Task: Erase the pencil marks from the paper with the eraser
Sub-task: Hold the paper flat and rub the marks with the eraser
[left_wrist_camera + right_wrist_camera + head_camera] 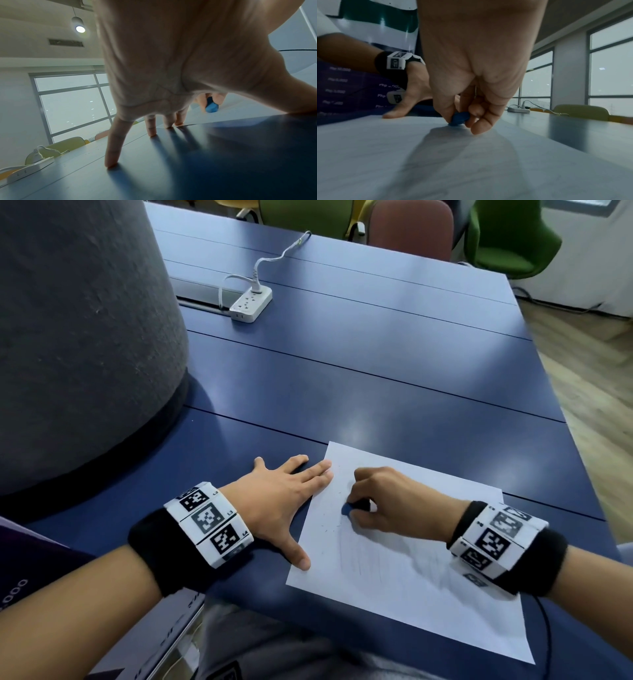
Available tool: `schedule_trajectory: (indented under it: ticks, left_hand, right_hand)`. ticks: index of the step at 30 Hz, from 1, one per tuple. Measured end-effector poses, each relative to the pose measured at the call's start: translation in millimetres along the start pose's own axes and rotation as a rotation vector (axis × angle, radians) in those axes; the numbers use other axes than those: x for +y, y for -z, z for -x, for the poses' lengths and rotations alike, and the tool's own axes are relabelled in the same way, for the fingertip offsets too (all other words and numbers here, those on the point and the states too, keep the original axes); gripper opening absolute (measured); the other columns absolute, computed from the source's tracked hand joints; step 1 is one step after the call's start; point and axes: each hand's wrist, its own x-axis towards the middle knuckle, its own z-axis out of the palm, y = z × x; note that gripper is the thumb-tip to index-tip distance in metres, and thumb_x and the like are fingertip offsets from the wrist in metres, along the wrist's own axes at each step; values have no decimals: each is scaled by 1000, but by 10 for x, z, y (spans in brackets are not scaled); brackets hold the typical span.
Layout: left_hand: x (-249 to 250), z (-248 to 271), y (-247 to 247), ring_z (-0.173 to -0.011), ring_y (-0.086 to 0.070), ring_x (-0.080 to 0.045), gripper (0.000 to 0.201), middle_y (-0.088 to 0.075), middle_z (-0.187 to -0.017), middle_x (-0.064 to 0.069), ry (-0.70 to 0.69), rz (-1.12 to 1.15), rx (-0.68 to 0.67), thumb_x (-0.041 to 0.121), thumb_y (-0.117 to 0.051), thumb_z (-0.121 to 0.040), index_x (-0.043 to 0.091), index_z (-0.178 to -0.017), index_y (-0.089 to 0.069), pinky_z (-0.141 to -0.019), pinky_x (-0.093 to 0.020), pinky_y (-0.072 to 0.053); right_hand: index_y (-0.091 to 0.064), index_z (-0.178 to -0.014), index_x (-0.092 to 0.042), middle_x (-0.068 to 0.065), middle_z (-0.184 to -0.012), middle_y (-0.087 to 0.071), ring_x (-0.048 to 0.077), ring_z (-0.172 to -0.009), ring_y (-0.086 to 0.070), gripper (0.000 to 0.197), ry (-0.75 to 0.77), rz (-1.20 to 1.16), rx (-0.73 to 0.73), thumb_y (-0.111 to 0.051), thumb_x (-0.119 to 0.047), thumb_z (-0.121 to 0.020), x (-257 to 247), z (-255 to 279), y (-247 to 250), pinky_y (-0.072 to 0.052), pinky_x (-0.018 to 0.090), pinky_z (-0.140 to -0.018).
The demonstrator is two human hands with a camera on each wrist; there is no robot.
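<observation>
blue eraser (346, 509) pinched in right hand (394, 501) fingertips, tip on paper (404, 583)

grey pillar (78, 337) left, power strip (251, 304) far

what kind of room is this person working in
Probably an office meeting room or shared workspace. A long blue table carries a white power strip, upholstered chairs in several colours stand at its far end, and tall windows line one wall.
</observation>
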Motion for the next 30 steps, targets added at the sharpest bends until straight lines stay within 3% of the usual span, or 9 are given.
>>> schedule_trajectory:
  ticks: [5, 9, 14, 17, 19, 22, 25, 27, 30]
  left_hand:
    - [3, 4, 1, -148, 16, -15, 137, 24, -158, 20, 1, 2, 1, 83, -67, -56, 29, -154, 13, -107, -72, -18]
    - [4, 11, 2, -148, 16, -14, 136, 23, -158, 19, 4, 7, -3, 83, -67, -56, 29, -154, 11, -107, -72, -18]
    - [17, 5, 8, -148, 16, -15, 136, 23, -158, 19, 5, 2, -5, 83, -67, -57, 28, -154, 12, -106, -72, -19]
    - [18, 10, 17, -148, 16, -15, 137, 23, -159, 18, 7, -3, -7, 82, -67, -57, 28, -154, 13, -107, -71, -19]
    - [14, 9, 14, -148, 15, -15, 137, 22, -159, 18, 7, 0, -7, 83, -67, -56, 28, -154, 12, -107, -71, -20]
    - [13, 10, 12, -148, 15, -16, 137, 22, -159, 18, 7, -7, -2, 83, -67, -56, 28, -154, 11, -106, -71, -22]
    - [9, 5, 14, -148, 14, -16, 137, 22, -159, 18, 8, -16, -2, 83, -67, -56, 28, -154, 12, -106, -71, -22]
    - [15, 5, 14, -149, 14, -16, 137, 22, -159, 18, 11, -13, -7, 83, -67, -56, 29, -153, 12, -106, -72, -23]
    - [20, 6, 12, -149, 13, -18, 134, 20, -160, 17, 6, -12, -9, 82, -68, -56, 32, -153, 11, -104, -73, -23]
  right_hand:
    - [-72, -91, -9, -3, -83, -51, 21, -70, -56, 18, 87, 28, -101, -57, -18, -87, -150, 90, -53, -46, 28, -70]
    - [-73, -89, -8, 2, -82, -55, 23, -69, -56, 18, 6, 40, -1, -59, -19, -85, -27, -27, 17, -48, 36, -72]
    - [-72, -91, -10, -1, -84, -54, 18, -70, -55, 17, 76, -22, -139, -58, -19, -86, -193, 107, -72, -46, 27, -70]
    - [-73, -92, -11, -1, -84, -55, 19, -70, -55, 18, 10, -1, -54, -60, -20, -85, -90, 35, -6, -47, 29, -71]
    - [-73, -93, -11, -1, -85, -54, 19, -71, -56, 18, 46, 3, -61, -59, -18, -86, -128, 81, -38, -47, 28, -71]
    - [-72, -90, -10, -2, -83, -53, 15, -69, -54, 16, 144, -57, -215, -60, -18, -84, -277, 207, -112, -44, 21, -67]
    - [-74, -89, -12, -4, -80, -54, 12, -68, -52, 15, 56, -82, -117, -62, -19, -83, -143, 118, -48, -39, 14, -65]
    - [-74, -89, -12, -4, -81, -53, 13, -68, -53, 15, 47, -65, -67, -62, -19, -84, -102, 112, -49, -40, 17, -65]
    - [-73, -92, -11, -5, -83, -51, 14, -68, -53, 16, 143, -76, -164, -60, -17, -85, -249, 243, -137, -44, 21, -68]
